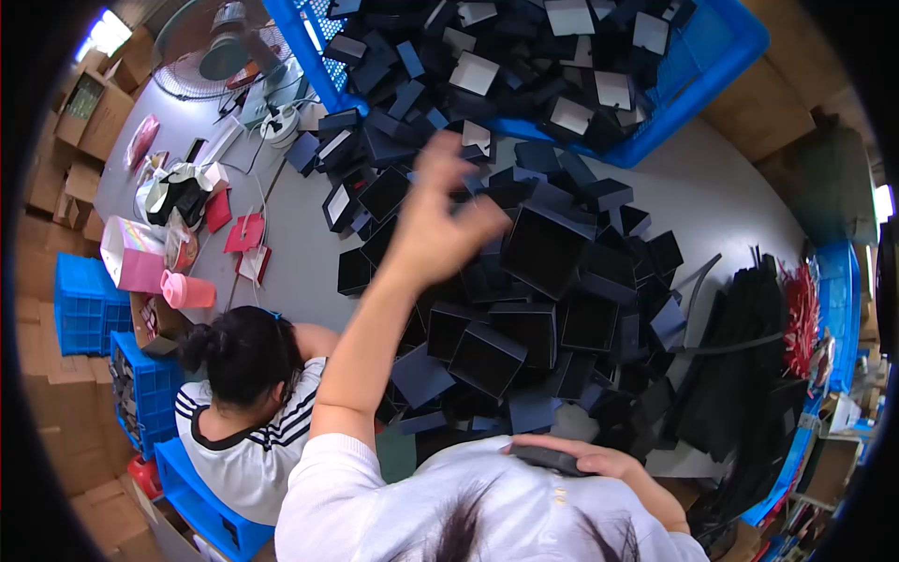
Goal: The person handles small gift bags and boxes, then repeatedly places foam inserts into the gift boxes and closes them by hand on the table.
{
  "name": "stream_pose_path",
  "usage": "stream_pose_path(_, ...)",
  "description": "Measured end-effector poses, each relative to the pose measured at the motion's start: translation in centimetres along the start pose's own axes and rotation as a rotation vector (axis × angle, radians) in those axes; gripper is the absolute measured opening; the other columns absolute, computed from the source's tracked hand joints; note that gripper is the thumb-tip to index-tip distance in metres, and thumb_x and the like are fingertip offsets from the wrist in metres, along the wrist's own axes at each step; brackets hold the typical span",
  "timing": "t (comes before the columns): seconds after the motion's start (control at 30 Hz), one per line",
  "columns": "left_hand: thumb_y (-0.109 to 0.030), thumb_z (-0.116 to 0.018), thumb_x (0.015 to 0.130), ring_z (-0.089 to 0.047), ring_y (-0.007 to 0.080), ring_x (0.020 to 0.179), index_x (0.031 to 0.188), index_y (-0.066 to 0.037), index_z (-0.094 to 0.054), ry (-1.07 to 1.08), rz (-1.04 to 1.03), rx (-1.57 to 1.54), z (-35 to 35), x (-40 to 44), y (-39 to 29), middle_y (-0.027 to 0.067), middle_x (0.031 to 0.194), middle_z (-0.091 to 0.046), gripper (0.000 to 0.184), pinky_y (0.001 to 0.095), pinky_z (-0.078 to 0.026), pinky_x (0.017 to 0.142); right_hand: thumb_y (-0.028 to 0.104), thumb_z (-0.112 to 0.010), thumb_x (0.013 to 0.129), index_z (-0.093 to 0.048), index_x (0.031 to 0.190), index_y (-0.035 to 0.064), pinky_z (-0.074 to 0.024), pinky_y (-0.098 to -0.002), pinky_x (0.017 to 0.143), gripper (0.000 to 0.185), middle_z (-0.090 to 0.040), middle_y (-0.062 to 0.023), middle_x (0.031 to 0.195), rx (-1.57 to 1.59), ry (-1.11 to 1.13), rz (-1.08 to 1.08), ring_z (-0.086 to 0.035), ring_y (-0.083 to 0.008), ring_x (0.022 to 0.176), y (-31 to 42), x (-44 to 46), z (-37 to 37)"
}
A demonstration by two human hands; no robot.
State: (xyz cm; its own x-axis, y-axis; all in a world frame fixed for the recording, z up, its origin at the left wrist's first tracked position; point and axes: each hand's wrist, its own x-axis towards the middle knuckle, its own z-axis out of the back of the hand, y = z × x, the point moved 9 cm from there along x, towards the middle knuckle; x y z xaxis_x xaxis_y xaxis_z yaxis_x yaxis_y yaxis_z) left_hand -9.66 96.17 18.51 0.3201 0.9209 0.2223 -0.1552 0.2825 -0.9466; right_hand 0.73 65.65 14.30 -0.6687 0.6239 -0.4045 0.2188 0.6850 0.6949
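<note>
My left hand [436,229] reaches out over a heap of small dark-blue boxes [548,251], thumb and fingers apart, somewhat blurred by motion. Nothing shows between its fingers. Several boxes in the heap lie with their black insides facing up. Close to my chest, my right hand [609,461] is closed on a small dark flat piece [545,458]; whether it is a box part I cannot tell. Beyond the heap, a blue plastic crate [646,140] is full of similar dark boxes, some showing white inner faces.
A person in a striped white shirt [248,421] sits to my left. A fan [223,56], a pink bottle [187,290] and red cards [245,234] are on the grey table [309,225]. At right hangs dark strip material [735,347]. Blue crates [89,304] stand at left.
</note>
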Motion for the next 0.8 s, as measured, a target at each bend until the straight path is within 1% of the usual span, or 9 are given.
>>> stream_pose_path(0.13,-0.038,-0.078,0.067,-0.061,0.0357,0.106,0.113,0.007,-0.059,-0.784,0.388,0.879,20.1,3.3,22.3,0.0262,0.113,-0.061,0.067,0.0404,-0.048,0.092,0.042,-0.063,0.084,-0.024,0.148,0.0080,-0.0173,-0.0420,0.114,0.083,-0.039,-0.0176,0.142,-0.005,-0.171,-0.062,-0.034,-0.0303,0.134,-1.6,-2.7,2.3)
stream_pose_path(0.2,-0.059,-0.070,0.068,-0.058,0.0342,0.113,0.114,0.004,-0.061,-0.693,0.992,0.896,28.0,0.1,43.9,0.0259,0.122,-0.057,0.079,0.0427,-0.043,0.100,0.034,-0.064,0.086,-0.027,0.146,0.0075,-0.0229,-0.0408,0.112,0.075,-0.042,-0.0171,0.137,-0.014,-0.233,-0.022,-0.037,-0.0280,0.132,-1.5,-2.7,2.5)
stream_pose_path(0.23,-0.051,-0.069,0.072,-0.063,0.0338,0.102,0.109,0.002,-0.063,0.053,0.662,1.266,29.8,2.6,54.1,0.0213,0.109,-0.064,0.065,0.0432,-0.050,0.089,0.032,-0.064,0.086,-0.029,0.145,0.0074,-0.0244,-0.0403,0.112,0.073,-0.042,-0.0168,0.137,-0.073,-0.259,0.041,-0.037,-0.0275,0.132,-1.2,-2.5,2.7)
stream_pose_path(0.27,-0.038,-0.065,0.077,-0.067,0.0318,0.080,0.100,0.000,-0.064,-0.331,1.080,0.521,26.3,-2.5,46.2,0.0166,0.088,-0.066,0.044,0.0414,-0.055,0.068,0.030,-0.065,0.086,-0.030,0.144,0.0070,-0.0261,-0.0395,0.111,0.072,-0.042,-0.0166,0.137,-0.107,-0.271,0.090,-0.037,-0.0265,0.132,-0.8,-2.2,2.7)
stream_pose_path(0.33,-0.021,-0.060,0.076,-0.063,0.0282,0.061,0.088,0.003,-0.060,-0.248,1.055,0.375,24.1,-2.9,45.2,0.0157,0.077,-0.063,0.027,0.0383,-0.051,0.051,0.027,-0.065,0.085,-0.033,0.142,0.0073,-0.0289,-0.0371,0.110,0.068,-0.041,-0.0163,0.138,-0.207,-0.317,0.263,-0.039,-0.0247,0.130,0.7,-2.1,3.0)
stream_pose_path(0.47,-0.019,-0.058,0.074,-0.065,0.0261,0.077,0.081,0.004,-0.069,-0.923,0.681,0.297,29.8,-1.6,37.4,0.0152,0.079,-0.064,0.026,0.0391,-0.054,0.062,0.028,-0.067,0.082,-0.040,0.139,0.0044,-0.0310,-0.0371,0.109,0.068,-0.044,-0.0145,0.136,-0.317,-0.533,0.360,-0.042,-0.0251,0.128,1.6,-4.5,4.9)
stream_pose_path(0.57,-0.004,-0.049,0.077,-0.064,0.0257,0.091,0.131,-0.008,-0.050,-0.664,0.458,-0.048,25.9,2.3,25.1,0.0175,0.114,-0.058,0.054,0.0370,-0.053,0.059,0.027,-0.071,0.073,-0.045,0.136,0.0034,-0.0327,-0.0402,0.107,0.072,-0.044,-0.0183,0.135,-0.762,-0.889,0.539,-0.042,-0.0314,0.127,4.8,-7.2,5.7)
stream_pose_path(0.67,-0.003,-0.045,0.079,-0.059,0.0263,0.107,0.141,-0.011,-0.037,-0.022,0.122,0.037,7.0,-0.5,3.0,0.0166,0.126,-0.051,0.064,0.0352,-0.052,0.077,0.027,-0.078,0.067,-0.051,0.134,0.0133,-0.0362,-0.0457,0.102,0.073,-0.039,-0.0191,0.139,-1.166,-1.146,0.782,-0.043,-0.0370,0.124,8.8,-7.5,3.3)
stream_pose_path(0.8,-0.010,-0.042,0.090,-0.051,0.0223,0.120,0.140,-0.008,-0.040,0.371,-0.177,0.201,-9.7,-7.8,-6.2,0.0112,0.128,-0.051,0.050,0.0328,-0.037,0.103,0.031,-0.077,0.070,-0.055,0.130,0.0143,-0.0231,-0.0504,0.109,0.066,-0.036,-0.0167,0.144,-1.378,-1.105,0.905,-0.032,-0.0360,0.134,10.4,-4.5,1.6)
